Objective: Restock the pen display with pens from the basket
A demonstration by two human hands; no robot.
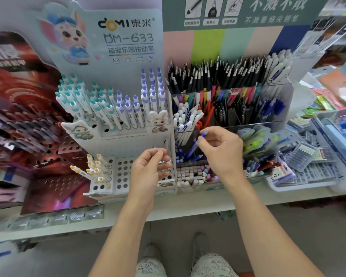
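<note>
Blue pen (196,143) pinched in our right hand (221,150), poised above the clear display bin (248,124); left hand (150,166) pinches something indistinct; next, we judge, lowering it tip-down.

Blue pen (196,143) tilted, frame centre, over clear pen display (248,124) crowded with upright black, white, blue pens.
</note>
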